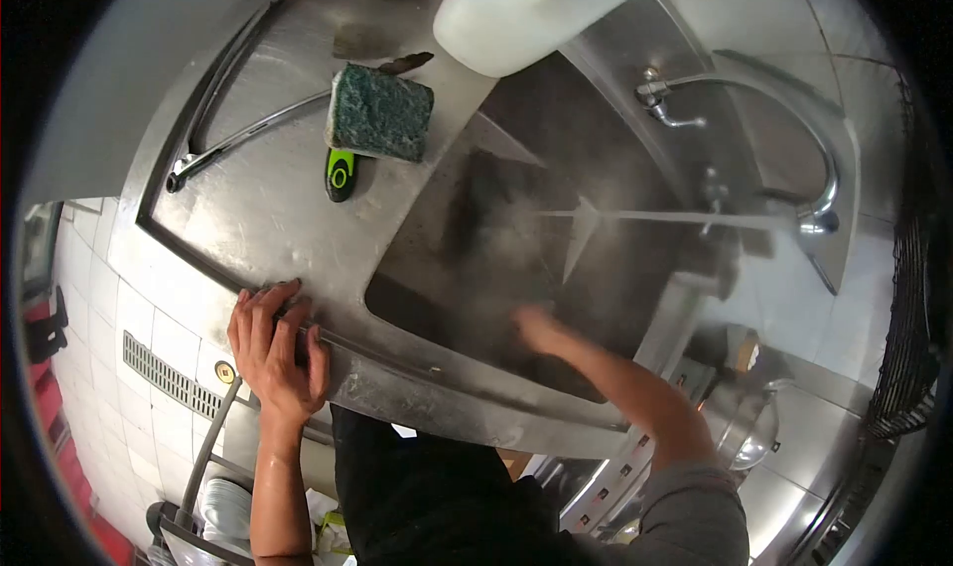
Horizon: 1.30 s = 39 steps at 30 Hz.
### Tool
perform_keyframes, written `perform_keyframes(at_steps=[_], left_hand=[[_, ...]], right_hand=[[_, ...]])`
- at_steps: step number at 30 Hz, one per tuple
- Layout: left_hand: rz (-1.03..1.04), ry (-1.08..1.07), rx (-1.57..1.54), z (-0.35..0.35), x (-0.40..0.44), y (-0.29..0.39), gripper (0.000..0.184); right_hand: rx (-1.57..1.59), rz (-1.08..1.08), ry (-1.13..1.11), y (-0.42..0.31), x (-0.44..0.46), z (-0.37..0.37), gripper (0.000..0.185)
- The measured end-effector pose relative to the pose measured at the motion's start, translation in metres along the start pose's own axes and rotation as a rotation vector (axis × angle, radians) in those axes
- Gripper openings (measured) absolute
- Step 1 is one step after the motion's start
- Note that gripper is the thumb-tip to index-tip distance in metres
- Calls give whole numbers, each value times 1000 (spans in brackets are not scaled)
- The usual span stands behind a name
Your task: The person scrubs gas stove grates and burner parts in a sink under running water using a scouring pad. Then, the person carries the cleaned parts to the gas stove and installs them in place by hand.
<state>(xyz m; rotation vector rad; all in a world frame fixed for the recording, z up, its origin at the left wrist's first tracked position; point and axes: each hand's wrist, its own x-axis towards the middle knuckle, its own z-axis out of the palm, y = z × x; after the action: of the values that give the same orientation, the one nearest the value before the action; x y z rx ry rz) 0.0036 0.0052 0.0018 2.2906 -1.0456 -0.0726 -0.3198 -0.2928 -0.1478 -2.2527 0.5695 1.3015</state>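
My left hand (276,353) rests on the front rim of the steel counter (248,199), fingers bent over the edge and apart, holding nothing. Down in the steel sink basin (427,268), my right hand (536,330) is blurred by steam or motion; its fingers and anything in them cannot be made out. Water runs from the curved faucet (824,159) into the basin. Left of the basin lies a green scouring sponge (381,112), partly over a tool with a green and black handle (340,174).
A large white container (536,15) stands at the basin's back edge. A thin metal rod (248,134) lies on the counter at the left. On the right are a steel kettle-like pot (749,432) and a stove front with knobs (615,482). Stacked plates (226,511) sit below left.
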Motion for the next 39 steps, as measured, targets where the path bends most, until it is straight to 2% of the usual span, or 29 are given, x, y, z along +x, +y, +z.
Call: perform_keyframes(at_steps=[1, 3, 4, 6, 7, 8, 9, 11, 12, 14, 15, 17, 18, 20, 21, 23, 24, 26, 28, 29, 32, 34, 35, 36, 38, 39], left_hand=[[-16, 6, 2, 3, -2, 0, 22], [-14, 6, 11, 1, -1, -1, 22], [-2, 4, 19, 1, -1, -1, 23], [-21, -1, -10, 3, 0, -2, 23], [-30, 5, -18, 4, 0, -1, 23], [-38, 10, -26, 4, 0, -1, 23], [-16, 5, -11, 2, 1, 0, 23], [-8, -6, 8, 1, -3, -1, 23], [-20, -20, -4, 2, -3, 0, 24], [-57, 6, 5, 4, 2, -4, 24], [-50, 10, 6, 5, 0, -5, 24], [-25, 4, 6, 9, -5, -7, 24], [-23, -2, 3, 8, -5, -5, 24], [-19, -46, 20, 0, 3, -3, 24], [-20, -40, 30, -4, 7, -2, 24], [24, 10, 15, -12, 13, 10, 24], [52, 45, 4, -12, 16, 13, 23], [20, 30, -12, -2, 7, 3, 24], [-7, -9, -34, 1, 2, -1, 24], [-30, -32, -11, 1, 3, 0, 24], [-54, -46, 35, 4, -1, 0, 24], [-37, -31, 53, -2, 8, 0, 24], [-2, -3, 38, -9, 14, 8, 24], [40, 20, 13, -12, 17, 14, 25], [38, 45, 20, -9, 15, 9, 25], [-8, 26, 15, -3, 8, 5, 25]], right_hand=[[-3, 5, -1, -5, -22, -31, 45], [321, 25, 441, -16, -51, -79, 42], [323, 29, 437, -13, -47, -77, 42], [208, -26, 795, 4, -32, -58, 32], [-70, 67, 713, 27, -16, -16, 29], [-70, 65, 717, 49, -3, 21, 29], [-296, 56, 610, 69, 10, 51, 27], [-263, 256, 129, 27, -14, 5, 24], [-248, 275, 122, 27, -28, 12, 24], [-537, 54, 98, 30, -28, -4, 24], [-544, 45, 91, 29, -24, -7, 24], [-258, 14, 743, 1, -35, -29, 20], [-254, 20, 739, 9, -34, -15, 20], [-808, -25, 586, 12, -25, -9, 17], [-807, -33, 594, 16, -20, -10, 17], [-332, 177, 2, 16, -36, -6, 18], [-328, 184, 2, 21, -45, -12, 18], [-221, 202, 243, 31, -52, -37, 22], [85, 228, 854, 31, -47, -59, 22], [90, 233, 849, 39, -34, -62, 22], [-20, 23, 1052, 65, 9, -41, 26], [-156, 366, 442, 87, 21, -11, 36], [-158, 366, 440, 109, 20, -6, 36], [-405, 196, 0, 137, 10, -3, 40], [-659, 8, -421, 128, 2, -44, 44], [-323, 212, 52, 82, -23, -85, 44]])
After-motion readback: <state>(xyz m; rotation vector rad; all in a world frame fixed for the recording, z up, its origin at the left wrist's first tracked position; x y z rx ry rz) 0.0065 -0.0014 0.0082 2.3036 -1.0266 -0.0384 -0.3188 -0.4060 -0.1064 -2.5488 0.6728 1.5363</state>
